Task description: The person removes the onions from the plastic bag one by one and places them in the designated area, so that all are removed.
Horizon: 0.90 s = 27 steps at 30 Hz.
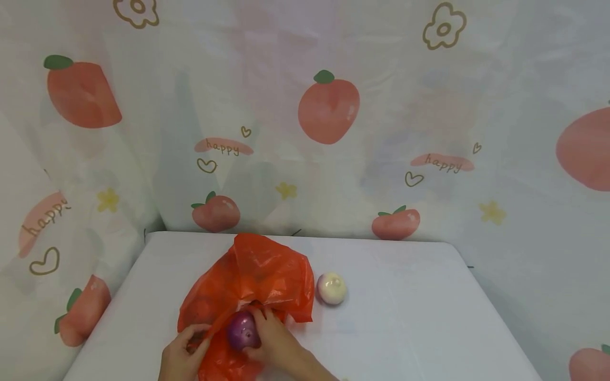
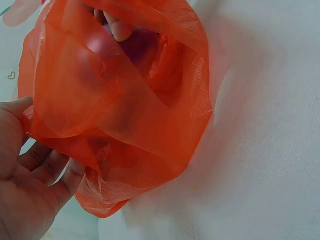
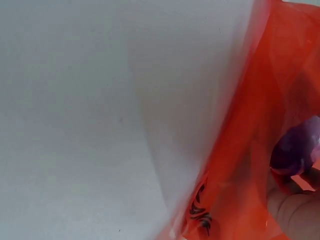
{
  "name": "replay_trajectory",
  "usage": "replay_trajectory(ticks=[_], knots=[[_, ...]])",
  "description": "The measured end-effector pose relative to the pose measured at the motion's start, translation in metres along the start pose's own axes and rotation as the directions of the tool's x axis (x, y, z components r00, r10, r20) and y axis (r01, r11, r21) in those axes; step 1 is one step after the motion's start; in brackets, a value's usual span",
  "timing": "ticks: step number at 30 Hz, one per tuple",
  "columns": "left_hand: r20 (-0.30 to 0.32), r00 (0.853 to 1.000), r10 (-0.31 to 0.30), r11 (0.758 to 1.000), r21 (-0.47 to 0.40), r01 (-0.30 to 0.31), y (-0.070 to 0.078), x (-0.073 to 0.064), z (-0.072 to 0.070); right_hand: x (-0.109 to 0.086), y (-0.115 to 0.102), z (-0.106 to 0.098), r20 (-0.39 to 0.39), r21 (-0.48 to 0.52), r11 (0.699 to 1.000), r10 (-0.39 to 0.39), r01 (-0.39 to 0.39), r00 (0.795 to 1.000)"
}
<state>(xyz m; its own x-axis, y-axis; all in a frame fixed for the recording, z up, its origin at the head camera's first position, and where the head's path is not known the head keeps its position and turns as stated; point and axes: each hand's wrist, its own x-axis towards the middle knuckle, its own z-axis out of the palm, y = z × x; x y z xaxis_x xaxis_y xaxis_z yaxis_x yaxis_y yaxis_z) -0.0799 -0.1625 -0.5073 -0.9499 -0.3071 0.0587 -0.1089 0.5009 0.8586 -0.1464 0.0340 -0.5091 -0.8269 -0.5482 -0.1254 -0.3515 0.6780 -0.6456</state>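
A red plastic bag (image 1: pixel 267 275), thin and crumpled, lies on the white table. Its edge is pinched between the thumb and fingers of my left hand (image 1: pixel 183 355), which the left wrist view shows at the bag's side. My right hand (image 1: pixel 278 341) grips a shiny purple onion (image 1: pixel 243 332) at the bag's mouth, thumb on one side and fingers on the other. Red film lies around the onion in the right wrist view, where the hand (image 3: pixel 297 210) shows only in part. Just right of the bag sits a pale, peeled-looking onion (image 1: pixel 331 288), touched by neither hand.
The white-covered table (image 1: pixel 405 317) ends at a back edge close behind the bag. Beyond it hangs a pale curtain (image 1: pixel 333 185) printed with red fruit, hearts and flowers, which also runs along the left and right sides.
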Motion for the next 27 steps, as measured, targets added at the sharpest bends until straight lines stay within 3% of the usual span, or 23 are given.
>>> replay_trajectory(ticks=[11, 27], knots=[[0.011, 1.000, -0.011, 1.000, 0.006, 0.011, -0.001, 0.001, 0.001, -0.007, 0.007, -0.010, 0.003, 0.162, 0.986, 0.035, -0.035, 0.999], [0.027, 0.999, -0.042, 0.999, 0.001, 0.042, -0.005, 0.001, 0.004, -0.011, 0.009, -0.015, -0.017, 0.224, 0.973, 0.060, -0.055, 0.998]])
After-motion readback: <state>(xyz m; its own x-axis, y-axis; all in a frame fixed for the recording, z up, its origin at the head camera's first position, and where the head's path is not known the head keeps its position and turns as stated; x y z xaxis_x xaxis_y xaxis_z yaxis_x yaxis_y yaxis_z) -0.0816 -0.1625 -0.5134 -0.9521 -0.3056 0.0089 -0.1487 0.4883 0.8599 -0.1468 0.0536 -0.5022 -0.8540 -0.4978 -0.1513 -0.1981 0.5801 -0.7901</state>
